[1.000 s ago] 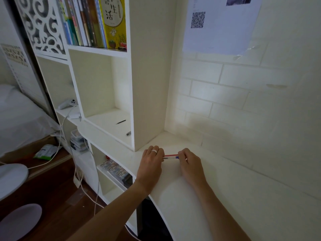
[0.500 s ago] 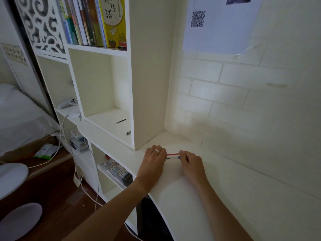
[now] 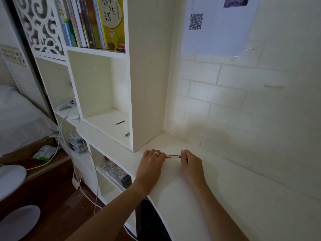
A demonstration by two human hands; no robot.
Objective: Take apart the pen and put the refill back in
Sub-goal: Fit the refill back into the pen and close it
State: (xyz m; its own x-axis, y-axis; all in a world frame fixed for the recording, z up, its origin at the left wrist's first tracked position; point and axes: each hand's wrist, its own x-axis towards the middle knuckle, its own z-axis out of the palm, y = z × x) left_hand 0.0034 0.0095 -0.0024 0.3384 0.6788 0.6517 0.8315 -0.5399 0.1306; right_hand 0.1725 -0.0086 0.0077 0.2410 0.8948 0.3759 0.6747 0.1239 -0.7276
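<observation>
A thin pen with a red part and a blue end lies level just above the white desk, stretched between my two hands. My left hand, with a ring on one finger, pinches the pen's left end. My right hand pinches the right end near the blue bit. Only a short stretch of the pen shows between the fingers; both ends are hidden in the fists. Whether the red piece and the darker piece below it are apart I cannot tell.
A white shelf unit stands just left of my hands, its side panel close to my left hand. A black refill or pen and a small dark piece lie in its open compartment. The brick-pattern wall rises behind the desk.
My hands have drawn slightly apart, so a little more of the pen shows between them. Both hands stay at the same spot on the desk.
</observation>
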